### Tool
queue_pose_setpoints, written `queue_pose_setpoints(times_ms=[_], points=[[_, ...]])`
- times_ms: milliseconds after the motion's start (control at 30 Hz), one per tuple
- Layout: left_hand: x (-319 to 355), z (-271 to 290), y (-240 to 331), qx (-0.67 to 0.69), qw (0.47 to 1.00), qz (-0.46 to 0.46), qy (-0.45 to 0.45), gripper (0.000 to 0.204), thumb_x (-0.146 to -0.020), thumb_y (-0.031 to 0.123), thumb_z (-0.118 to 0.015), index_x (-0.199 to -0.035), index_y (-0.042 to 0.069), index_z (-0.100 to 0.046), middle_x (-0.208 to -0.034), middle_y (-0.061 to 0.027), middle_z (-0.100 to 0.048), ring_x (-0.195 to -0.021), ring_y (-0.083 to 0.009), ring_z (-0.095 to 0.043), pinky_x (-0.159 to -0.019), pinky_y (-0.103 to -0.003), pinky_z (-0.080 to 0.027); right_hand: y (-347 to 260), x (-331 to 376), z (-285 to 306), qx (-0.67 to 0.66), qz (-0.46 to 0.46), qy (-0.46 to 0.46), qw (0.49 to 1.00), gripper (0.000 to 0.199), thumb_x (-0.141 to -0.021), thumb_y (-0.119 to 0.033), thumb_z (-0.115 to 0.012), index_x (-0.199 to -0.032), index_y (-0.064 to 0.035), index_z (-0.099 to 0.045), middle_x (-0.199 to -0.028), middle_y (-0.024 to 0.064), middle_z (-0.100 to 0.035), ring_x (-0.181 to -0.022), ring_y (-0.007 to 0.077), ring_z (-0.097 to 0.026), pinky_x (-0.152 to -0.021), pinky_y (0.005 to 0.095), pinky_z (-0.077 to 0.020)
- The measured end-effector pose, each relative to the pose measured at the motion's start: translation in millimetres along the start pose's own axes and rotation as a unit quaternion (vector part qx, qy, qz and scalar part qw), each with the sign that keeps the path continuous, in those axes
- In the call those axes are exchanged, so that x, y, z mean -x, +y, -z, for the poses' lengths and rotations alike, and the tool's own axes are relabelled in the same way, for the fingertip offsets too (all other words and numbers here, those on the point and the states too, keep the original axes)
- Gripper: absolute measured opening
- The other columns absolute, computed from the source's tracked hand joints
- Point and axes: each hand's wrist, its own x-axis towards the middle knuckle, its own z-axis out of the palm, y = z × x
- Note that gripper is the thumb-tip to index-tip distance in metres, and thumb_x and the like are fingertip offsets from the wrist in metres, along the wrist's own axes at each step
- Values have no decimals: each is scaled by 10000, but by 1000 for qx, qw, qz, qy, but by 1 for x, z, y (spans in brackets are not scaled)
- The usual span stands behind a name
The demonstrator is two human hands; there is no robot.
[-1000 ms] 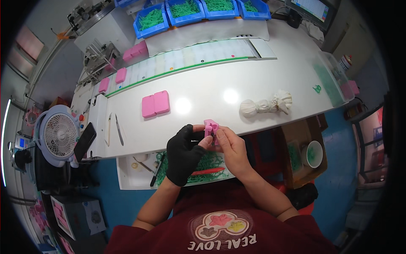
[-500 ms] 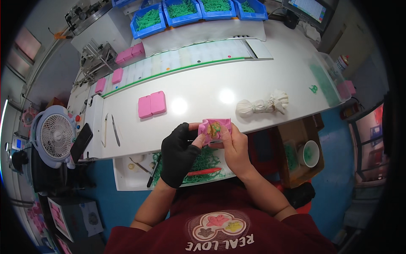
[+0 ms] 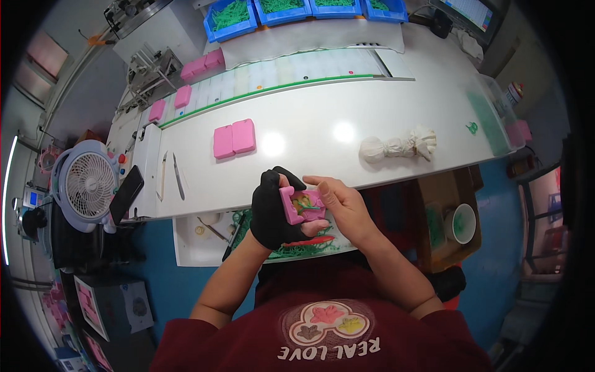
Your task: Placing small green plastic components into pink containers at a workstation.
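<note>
My left hand (image 3: pixel 271 214), in a black fingerless glove, wraps round a small pink block (image 3: pixel 315 214) that looks like a soft mould. A green and yellowish piece (image 3: pixel 302 204) shows in its hollow; its exact shape is too small to tell. My right hand (image 3: pixel 348 209) is bare and closed at the block's right edge, thumb on top, its other fingers partly hidden. Both hands are just off the table's front edge, above a white drawer (image 3: pixel 186 248) with green strands (image 3: pixel 297 250), a red stick-like tool (image 3: pixel 317 240) and a black pen (image 3: pixel 232 237).
Two pink blocks (image 3: pixel 234 139) lie on the white table (image 3: pixel 297 155), with tweezers (image 3: pixel 178 177) to their left. A tied white cloth bundle (image 3: pixel 396 147) lies at right. Behind run a green-edged conveyor (image 3: pixel 273 80) and blue bins (image 3: pixel 232 30) of green pieces. A fan (image 3: pixel 90 185) stands left.
The pink block has turned and tilted and sits deeper in my left hand. My right hand has shifted from the block's front to its upper right edge. The whole view has shifted slightly.
</note>
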Motion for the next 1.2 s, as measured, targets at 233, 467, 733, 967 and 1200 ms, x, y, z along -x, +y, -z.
queue_pose_setpoints(times_ms=[233, 467, 733, 967, 1200], points=[[-1, -5, 28, 510, 803, 298, 74, 789, -793, 470, -737, -1312, 56, -311, -1286, -205, -501, -1099, -286, -593, -851, -368, -533, -6, -14, 21, 106, 221, -45, 968, 206, -937, -227, -577, -862, -57, -668, -1505, 174, -346, -1435, 392, -147, -1125, 495, -154], [18, 14, 7, 721, 625, 274, -124, 830, -695, 688, -688, -1198, 94, -402, -1183, -160, -564, -1114, -274, -591, -913, -396, -514, -14, -24, 29, 158, 237, -199, 938, 216, -930, -234, -586, -864, -46, -670, -1492, 167, -363, -1411, 341, -260, -1123, 463, -214], [8, 15, -3, 433, 851, 286, -78, 946, -638, 831, -557, -1122, 26, -446, -1050, -81, -583, -916, -121, -604, -783, -266, -516, -17, -5, 9, 165, 141, -11, 976, 131, -906, -160, -626, -883, -32, -638, -1352, 190, -522, -1336, 310, -399, -1072, 413, -321], [5, 15, 15, 346, 883, 303, -97, 943, -613, 867, -482, -1030, 21, -482, -942, -50, -570, -899, -125, -594, -769, -283, -514, -25, -13, 19, 219, 183, -43, 957, 145, -879, -138, -624, -843, 1, -605, -1306, 249, -531, -1288, 382, -428, -1050, 437, -349], [8, 8, 5, 470, 829, 301, 42, 953, -620, 834, -552, -1123, 37, -408, -1095, -68, -508, -1058, -173, -550, -905, -340, -477, -38, -22, 3, 212, 168, -1, 963, 160, -897, -144, -620, -918, 5, -564, -1116, 198, -625, -1098, 311, -567, -912, 386, -450]])
